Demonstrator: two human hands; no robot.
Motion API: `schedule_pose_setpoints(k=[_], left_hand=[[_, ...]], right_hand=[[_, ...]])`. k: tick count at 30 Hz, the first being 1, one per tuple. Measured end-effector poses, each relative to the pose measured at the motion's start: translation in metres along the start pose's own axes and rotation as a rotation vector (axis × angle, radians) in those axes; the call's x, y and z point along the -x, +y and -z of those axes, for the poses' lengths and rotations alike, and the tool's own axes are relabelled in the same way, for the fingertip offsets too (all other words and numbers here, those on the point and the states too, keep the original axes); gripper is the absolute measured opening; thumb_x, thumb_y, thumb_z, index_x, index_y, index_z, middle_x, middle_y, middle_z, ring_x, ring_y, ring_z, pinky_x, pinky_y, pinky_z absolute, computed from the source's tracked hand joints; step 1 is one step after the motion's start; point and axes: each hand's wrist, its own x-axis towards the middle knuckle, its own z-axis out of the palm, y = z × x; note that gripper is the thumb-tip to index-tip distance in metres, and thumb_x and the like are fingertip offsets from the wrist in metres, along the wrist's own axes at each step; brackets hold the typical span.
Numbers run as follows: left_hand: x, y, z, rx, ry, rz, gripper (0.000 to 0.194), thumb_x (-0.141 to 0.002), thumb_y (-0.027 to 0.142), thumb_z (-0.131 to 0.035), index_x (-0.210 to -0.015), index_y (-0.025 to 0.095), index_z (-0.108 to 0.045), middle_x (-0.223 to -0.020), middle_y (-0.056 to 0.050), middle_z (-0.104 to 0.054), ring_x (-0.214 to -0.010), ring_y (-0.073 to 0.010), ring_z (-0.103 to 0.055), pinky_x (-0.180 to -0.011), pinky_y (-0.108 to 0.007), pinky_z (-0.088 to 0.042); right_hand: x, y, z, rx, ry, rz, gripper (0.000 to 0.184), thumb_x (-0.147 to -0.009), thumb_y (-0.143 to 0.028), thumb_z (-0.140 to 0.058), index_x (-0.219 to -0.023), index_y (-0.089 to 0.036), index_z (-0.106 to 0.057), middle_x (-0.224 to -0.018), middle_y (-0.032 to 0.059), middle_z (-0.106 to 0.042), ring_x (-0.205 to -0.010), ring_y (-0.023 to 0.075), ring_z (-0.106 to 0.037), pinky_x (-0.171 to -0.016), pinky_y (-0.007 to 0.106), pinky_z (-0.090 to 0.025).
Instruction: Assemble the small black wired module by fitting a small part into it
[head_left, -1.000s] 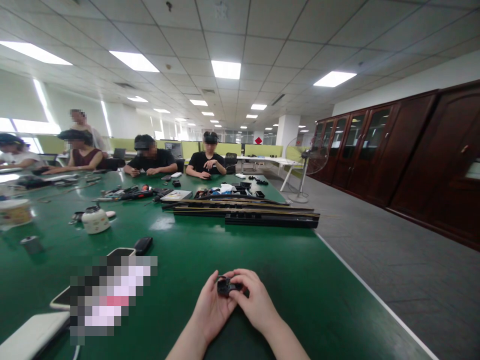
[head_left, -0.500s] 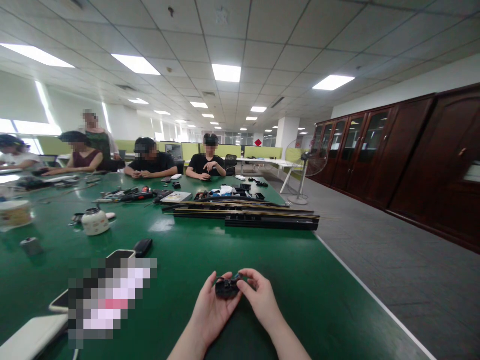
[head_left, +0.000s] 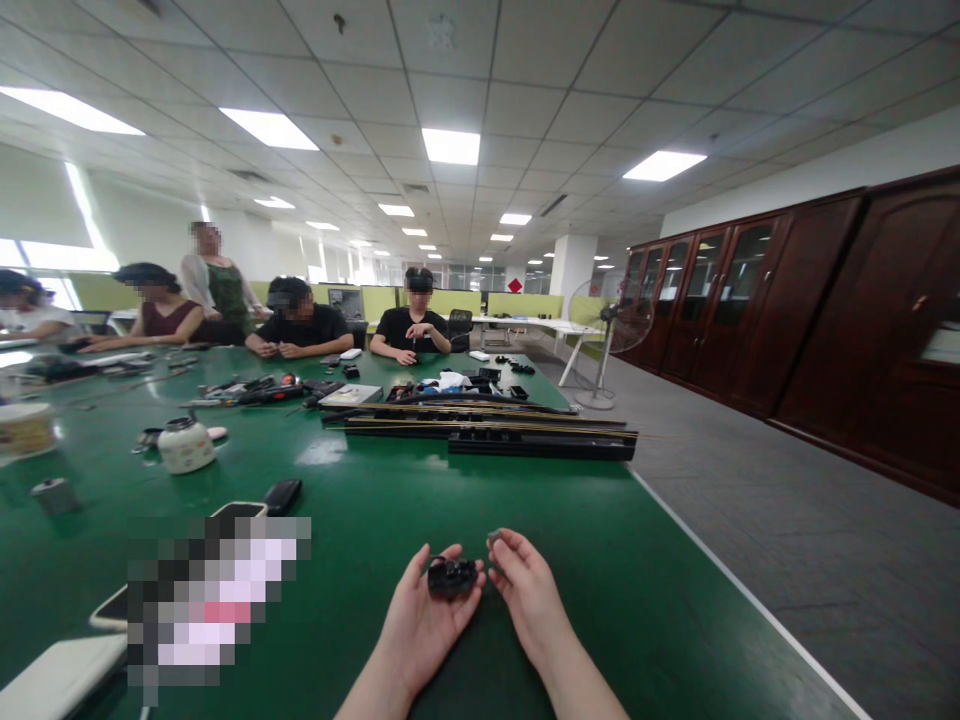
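My left hand (head_left: pixel 429 622) is palm up, its fingers curled around a small black plastic part (head_left: pixel 452 577) with uneven, hollowed detail on top. Just to the right, my right hand (head_left: pixel 528 590) pinches a small grey piece (head_left: pixel 495 538) between thumb and fingers. That piece is too small to name. A gap separates it from the black part. Both hands are over the near part of the green table (head_left: pixel 375 510).
Long black rails (head_left: pixel 544 443) lie across the table ahead. On the left are a blurred-out phone (head_left: pixel 217 595), a black pouch-like item (head_left: pixel 283 496), a white jar (head_left: pixel 185 446) and a grey cylinder (head_left: pixel 55 496). Several people sit at the far side; one stands.
My right hand has drawn away from the black part, slightly up and right, with the small grey piece at its fingertips. The left hand has barely moved.
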Motion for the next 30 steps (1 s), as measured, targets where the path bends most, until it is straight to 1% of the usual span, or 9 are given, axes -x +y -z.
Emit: schedule_pose_setpoints(k=[4,9,15,20,25,30], left_hand=[[0.0012,-0.0003,-0.0031,0.004,0.021,-0.010,0.025,-0.073,0.034,-0.053,-0.088,0.015,-0.055,-0.089,-0.014,-0.064,-0.084,-0.0250,-0.062,-0.073,-0.036,-0.047],[0.0013,0.0005,-0.0029,0.001,0.026,0.008,0.026,-0.073,0.036,-0.052,-0.088,0.014,-0.055,-0.091,-0.015,-0.063,-0.084,-0.0248,-0.062,-0.072,-0.035,-0.048],[-0.0006,0.0018,0.0008,-0.014,0.036,0.010,0.028,-0.072,0.036,-0.054,-0.091,0.015,-0.055,-0.093,-0.015,-0.063,-0.084,-0.0245,-0.062,-0.071,-0.034,-0.047],[-0.0002,0.0021,-0.0004,-0.012,0.044,0.009,0.030,-0.071,0.036,-0.056,-0.091,0.014,-0.054,-0.094,-0.016,-0.063,-0.084,-0.0248,-0.062,-0.069,-0.033,-0.048],[-0.0006,0.0023,-0.0013,0.003,0.024,0.011,0.028,-0.073,0.036,-0.053,-0.089,0.012,-0.055,-0.095,-0.016,-0.063,-0.085,-0.0250,-0.062,-0.068,-0.033,-0.048],[-0.0013,0.0028,-0.0016,0.000,0.027,0.002,0.029,-0.074,0.036,-0.053,-0.089,0.012,-0.054,-0.094,-0.016,-0.064,-0.085,-0.0248,-0.062,-0.069,-0.033,-0.049]], right_hand=[[0.0004,-0.0012,0.0013,-0.111,0.005,-0.056,0.030,-0.056,-0.031,-0.074,-0.081,-0.020,-0.061,-0.078,-0.0004,-0.065,-0.066,0.0111,-0.059,-0.059,0.022,-0.045],[-0.0010,-0.0032,0.0025,-0.173,0.061,-0.098,0.028,-0.057,-0.029,-0.074,-0.081,-0.022,-0.061,-0.080,-0.0009,-0.067,-0.066,0.0119,-0.060,-0.060,0.024,-0.046],[0.0000,-0.0058,0.0023,-0.279,0.052,-0.150,0.027,-0.056,-0.026,-0.075,-0.080,-0.023,-0.062,-0.077,-0.0032,-0.067,-0.064,0.0098,-0.060,-0.058,0.021,-0.046],[-0.0010,-0.0051,0.0036,-0.246,0.050,-0.142,0.028,-0.058,-0.027,-0.074,-0.082,-0.023,-0.061,-0.079,-0.0021,-0.067,-0.064,0.0104,-0.060,-0.058,0.022,-0.047],[-0.0016,-0.0040,0.0039,-0.194,0.052,-0.136,0.027,-0.059,-0.030,-0.073,-0.082,-0.023,-0.062,-0.079,-0.0013,-0.067,-0.065,0.0120,-0.061,-0.059,0.024,-0.047],[0.0003,-0.0039,0.0016,-0.158,0.052,-0.122,0.026,-0.060,-0.033,-0.072,-0.081,-0.022,-0.063,-0.078,-0.0001,-0.067,-0.063,0.0113,-0.060,-0.057,0.023,-0.047]])
